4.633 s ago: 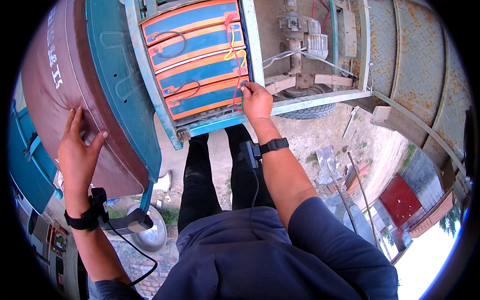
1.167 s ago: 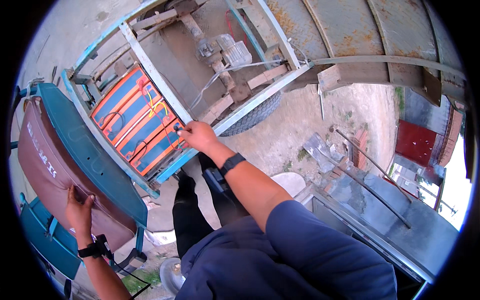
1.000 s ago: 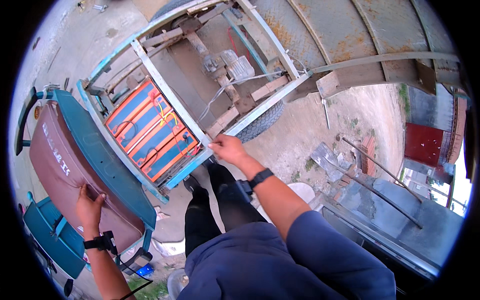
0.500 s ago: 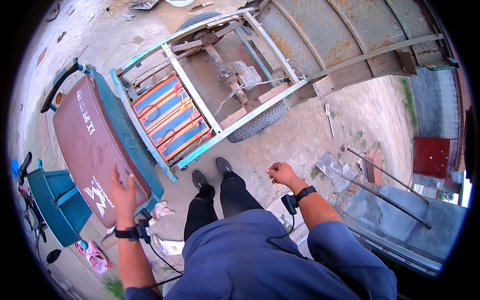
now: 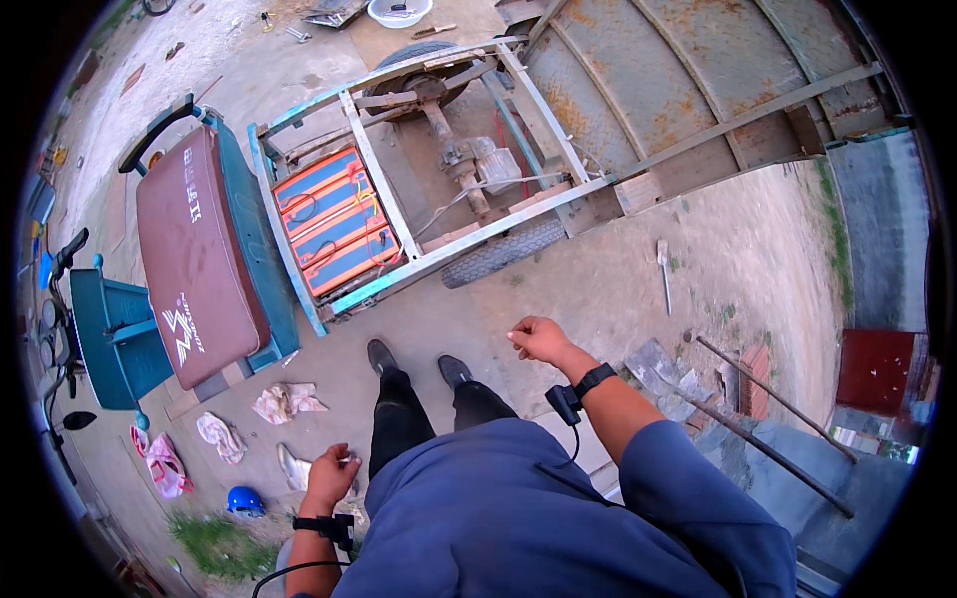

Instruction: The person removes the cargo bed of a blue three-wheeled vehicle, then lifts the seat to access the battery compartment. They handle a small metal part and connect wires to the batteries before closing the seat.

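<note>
My left hand [image 5: 331,478] hangs low by my side with its fingers curled; a tiny pale spot shows at the fingertips, too small to name. Loosely closed, my right hand [image 5: 539,342] is held out in front of my body, and whatever it may pinch is hidden. Both hands are apart from the vehicle. Before me stands a three-wheeled cargo vehicle with a bare frame [image 5: 385,179]. Blue and orange batteries [image 5: 337,221] with red and yellow wires sit in it, beside a brown seat [image 5: 204,264]. To the right, its rusty cargo bed [image 5: 648,70] is tipped up.
Pale cloths [image 5: 289,402] and a blue helmet [image 5: 245,501] lie on the ground at left. A long-handled shovel [image 5: 653,349] and metal poles [image 5: 778,399] lie at right, near bricks [image 5: 755,384]. A white basin [image 5: 401,12] stands at the far side.
My left hand has come down and back from over the seat to my side, its fingers now curled. The view has shifted, and my feet have changed position.
</note>
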A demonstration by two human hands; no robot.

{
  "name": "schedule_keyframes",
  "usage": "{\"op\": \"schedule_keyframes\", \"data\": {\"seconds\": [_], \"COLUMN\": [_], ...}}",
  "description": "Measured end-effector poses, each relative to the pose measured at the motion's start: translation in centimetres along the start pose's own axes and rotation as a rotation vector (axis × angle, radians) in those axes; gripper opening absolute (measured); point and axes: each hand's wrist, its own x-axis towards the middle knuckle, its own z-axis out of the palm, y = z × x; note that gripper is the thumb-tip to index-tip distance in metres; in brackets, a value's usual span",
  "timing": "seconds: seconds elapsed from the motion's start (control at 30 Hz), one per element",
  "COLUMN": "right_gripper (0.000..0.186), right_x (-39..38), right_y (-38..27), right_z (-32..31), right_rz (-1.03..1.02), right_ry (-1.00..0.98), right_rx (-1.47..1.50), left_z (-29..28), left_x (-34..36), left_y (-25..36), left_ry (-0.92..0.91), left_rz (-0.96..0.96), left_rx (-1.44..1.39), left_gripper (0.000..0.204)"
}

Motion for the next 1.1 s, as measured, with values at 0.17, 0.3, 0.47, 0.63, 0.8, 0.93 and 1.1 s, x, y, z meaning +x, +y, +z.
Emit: {"op": "schedule_keyframes", "data": {"seconds": [0.17,0.3,0.47,0.63,0.8,0.93,1.1], "right_gripper": [0.029,0.027,0.026,0.026,0.032,0.032,0.031], "right_x": [0.0,-2.7,-0.1,-4.2,-5.9,-7.7,-10.4], "right_y": [11.5,10.2,16.6,9.2,9.0,9.1,9.3], "right_z": [-6.6,-7.2,-6.5,-4.0,-2.7,-1.2,0.9], "right_rz": [0.068,0.216,-0.001,0.114,0.083,0.060,0.038], "right_ry": [0.146,0.133,0.092,0.088,0.135,0.148,0.174], "right_rx": [-0.173,0.083,-0.104,0.136,0.076,0.111,0.142], "left_z": [4.1,4.4,5.1,4.8,5.1,5.6,6.2], "left_x": [-3.2,-6.2,-5.8,-6.0,-7.2,-8.2,-9.3], "left_y": [-0.7,0.5,-0.2,-0.7,-2.4,-5.5,-9.1], "left_ry": [0.016,0.048,0.079,0.106,0.134,0.153,0.174], "left_rz": [-0.048,-0.136,-0.094,-0.070,-0.061,-0.048,-0.018], "left_rx": [-0.113,-0.284,-0.255,-0.318,-0.377,-0.327,-0.371], "left_gripper": [0.050,0.048,0.048,0.048,0.048,0.046,0.046]}}
